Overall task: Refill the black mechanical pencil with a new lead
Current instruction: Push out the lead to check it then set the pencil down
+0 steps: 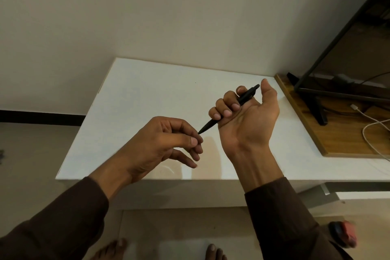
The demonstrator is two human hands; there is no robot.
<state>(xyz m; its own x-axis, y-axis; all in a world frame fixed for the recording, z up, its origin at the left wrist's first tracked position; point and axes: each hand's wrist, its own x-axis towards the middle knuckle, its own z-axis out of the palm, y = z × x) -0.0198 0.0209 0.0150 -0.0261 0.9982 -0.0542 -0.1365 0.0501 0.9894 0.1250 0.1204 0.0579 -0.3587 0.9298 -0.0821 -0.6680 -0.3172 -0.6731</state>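
Head view: right hand point(247, 112) grips black pencil point(228, 110); left hand point(166, 143) pinches at tip.

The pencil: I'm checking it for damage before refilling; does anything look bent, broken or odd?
Nothing stands out. The black pencil looks straight and whole in the right hand; the left hand pinches at its tip.

2 long dark brown sleeves point(63, 221), bare feet point(114, 248)

One camera sat on the person's head. It looked forward and down, close over the white tabletop point(147, 95), with the wall behind and the floor below.
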